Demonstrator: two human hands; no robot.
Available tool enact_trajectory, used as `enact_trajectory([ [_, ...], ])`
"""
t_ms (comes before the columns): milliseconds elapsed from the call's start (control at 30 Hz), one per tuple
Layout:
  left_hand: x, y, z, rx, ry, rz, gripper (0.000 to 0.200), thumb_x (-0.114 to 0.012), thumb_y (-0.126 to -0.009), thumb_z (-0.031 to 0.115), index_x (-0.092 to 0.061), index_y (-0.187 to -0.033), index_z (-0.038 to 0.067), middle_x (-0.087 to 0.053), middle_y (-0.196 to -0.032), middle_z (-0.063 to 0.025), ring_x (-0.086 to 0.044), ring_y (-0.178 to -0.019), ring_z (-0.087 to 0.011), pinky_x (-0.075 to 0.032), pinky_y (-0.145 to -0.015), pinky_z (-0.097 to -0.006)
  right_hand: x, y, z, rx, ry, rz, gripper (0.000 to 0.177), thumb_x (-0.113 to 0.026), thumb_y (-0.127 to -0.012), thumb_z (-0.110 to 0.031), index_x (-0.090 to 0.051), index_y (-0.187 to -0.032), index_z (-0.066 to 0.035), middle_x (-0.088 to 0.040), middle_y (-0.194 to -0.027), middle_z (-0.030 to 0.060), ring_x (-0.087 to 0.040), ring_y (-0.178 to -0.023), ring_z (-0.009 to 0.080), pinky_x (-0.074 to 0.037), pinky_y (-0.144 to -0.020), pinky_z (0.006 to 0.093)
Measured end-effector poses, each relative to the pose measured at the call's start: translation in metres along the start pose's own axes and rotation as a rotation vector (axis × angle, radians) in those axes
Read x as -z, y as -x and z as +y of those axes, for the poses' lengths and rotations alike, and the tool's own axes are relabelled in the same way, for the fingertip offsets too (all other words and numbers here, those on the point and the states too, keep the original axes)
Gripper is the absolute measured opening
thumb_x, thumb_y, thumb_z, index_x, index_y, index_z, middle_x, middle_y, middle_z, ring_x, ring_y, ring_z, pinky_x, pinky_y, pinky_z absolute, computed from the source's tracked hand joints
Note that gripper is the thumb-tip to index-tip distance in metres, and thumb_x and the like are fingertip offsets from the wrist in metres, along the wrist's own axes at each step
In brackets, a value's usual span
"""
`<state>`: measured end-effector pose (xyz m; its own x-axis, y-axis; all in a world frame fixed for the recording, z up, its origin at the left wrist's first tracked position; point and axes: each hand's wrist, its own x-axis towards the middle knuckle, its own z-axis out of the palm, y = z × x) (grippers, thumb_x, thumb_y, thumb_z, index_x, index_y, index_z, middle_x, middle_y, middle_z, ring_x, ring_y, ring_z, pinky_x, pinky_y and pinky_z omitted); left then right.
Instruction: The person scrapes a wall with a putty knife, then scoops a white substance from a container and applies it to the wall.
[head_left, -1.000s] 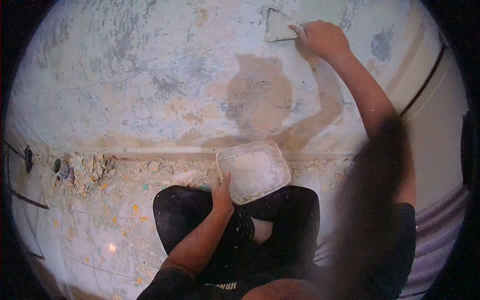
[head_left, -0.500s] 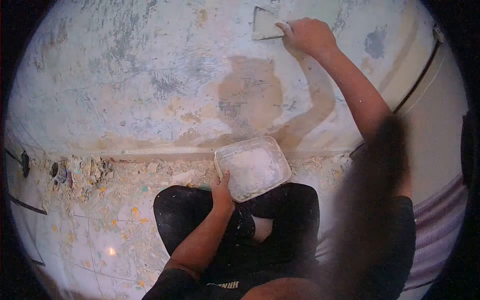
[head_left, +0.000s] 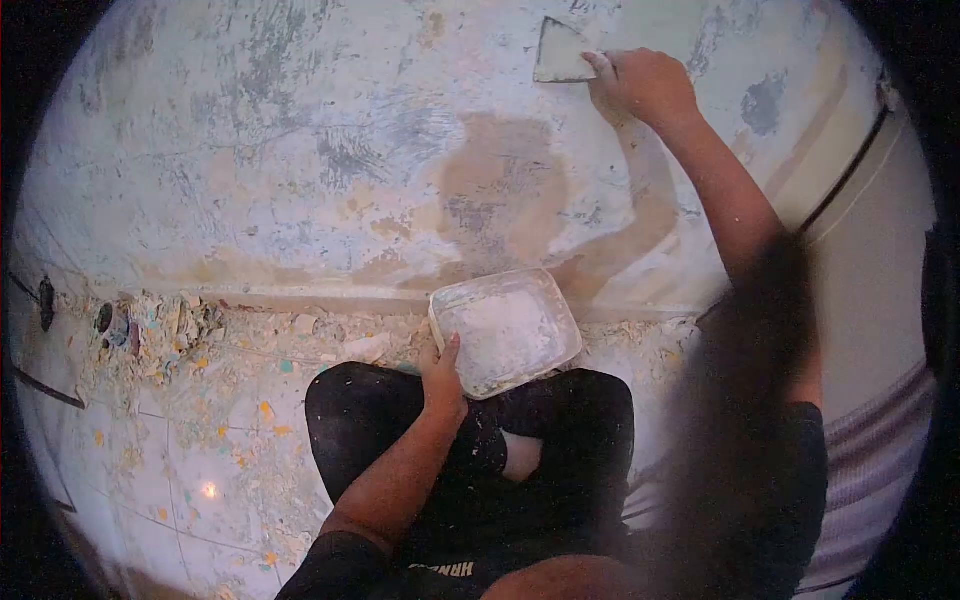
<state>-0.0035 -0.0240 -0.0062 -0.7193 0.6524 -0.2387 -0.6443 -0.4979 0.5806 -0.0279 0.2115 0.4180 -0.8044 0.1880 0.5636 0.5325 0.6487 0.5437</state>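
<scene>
My right hand [head_left: 650, 85] is closed on a putty knife [head_left: 562, 55], whose wide blade lies against the patchy wall [head_left: 300, 150] at the upper right. Its handle is hidden inside my fingers. My left hand [head_left: 443, 380] grips the near left side of a square plastic tub [head_left: 572, 345], thumb over the rim. White putty-like paste [head_left: 505, 325] coats the tub's inside. The tub is tilted a little above my crossed legs [head_left: 375, 410].
Flakes of scraped paint [head_left: 185, 325] are heaped along the wall's foot and scattered over the tiled floor [head_left: 150, 480]. Purple striped cloth [head_left: 875, 480] lies at the right. A dark blurred strand [head_left: 750, 400] hides part of my right arm.
My right hand and the putty knife have shifted slightly right and down in the view. The left hand and tub stay almost where they were.
</scene>
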Motion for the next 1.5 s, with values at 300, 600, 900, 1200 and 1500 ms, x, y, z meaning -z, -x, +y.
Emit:
enact_trajectory([
  [300, -0.002, 0.002, 0.004, -0.003, 0.107, 0.102, 0.049, -0.063, -0.096, 0.017, -0.047, -0.137, -0.004, -0.060, -0.122, -0.0151, -0.061, -0.107, -0.0263, -0.051, -0.092, -0.0387, -0.005, 0.010, 0.020, -0.053, 0.001, -0.083, 0.056, -0.040, -0.100, -0.055, -0.076, -0.102, -0.012, -0.073, -0.089, 0.0172, -0.071, -0.084, 0.0383, -0.057, -0.076, 0.0498],
  [600, 0.001, -0.002, -0.007, 0.003, -0.014, 0.006, 0.049, -0.059, -0.099, 0.026, -0.044, -0.139, 0.002, -0.060, -0.123, -0.0149, -0.063, -0.109, -0.0305, -0.054, -0.091, -0.0447, -0.004, 0.010, 0.007, -0.044, -0.147, 0.054, 0.057, -0.038, -0.101, -0.054, -0.076, -0.100, -0.011, -0.072, -0.089, 0.0183, -0.069, -0.083, 0.0391, -0.055, -0.076, 0.0501],
  [900, -0.009, 0.006, 0.013, 0.072, -0.005, 0.061, 0.062, -0.057, -0.099, 0.032, -0.033, -0.150, 0.006, -0.050, -0.137, -0.0192, -0.057, -0.120, -0.0357, -0.050, -0.098, -0.0528, -0.036, 0.040, 0.034, -0.101, -0.214, -0.016, 0.061, -0.040, -0.099, -0.059, -0.074, -0.102, -0.008, -0.072, -0.089, 0.0181, -0.067, -0.083, 0.0414, -0.053, -0.075, 0.0523],
  [1200, 0.004, -0.020, 0.005, 0.183, -0.004, 0.008, 0.071, -0.053, -0.099, 0.044, -0.031, -0.148, -0.003, -0.047, -0.143, -0.0252, -0.050, -0.128, -0.0414, -0.044, -0.106, -0.0526, -0.051, 0.219, -0.038, -0.269, -1.014, -0.801, 0.039, -0.065, -0.096, -0.036, -0.060, -0.122, -0.007, -0.060, -0.075, 0.0024, -0.054, -0.065, 0.0096, -0.043, -0.056, 0.0265],
  [1500, 0.004, -0.023, -0.006, 0.220, -0.051, -0.100, 0.064, -0.051, -0.100, 0.040, -0.036, -0.146, -0.002, -0.050, -0.142, -0.0221, -0.055, -0.125, -0.0361, -0.047, -0.104, -0.0497, -0.086, 0.346, -0.118, -0.413, -1.340, -0.844, 0.042, -0.069, -0.091, -0.014, -0.061, -0.132, -0.007, -0.060, -0.075, 0.0033, -0.053, -0.066, 0.0118, -0.044, -0.063, 0.0285],
])
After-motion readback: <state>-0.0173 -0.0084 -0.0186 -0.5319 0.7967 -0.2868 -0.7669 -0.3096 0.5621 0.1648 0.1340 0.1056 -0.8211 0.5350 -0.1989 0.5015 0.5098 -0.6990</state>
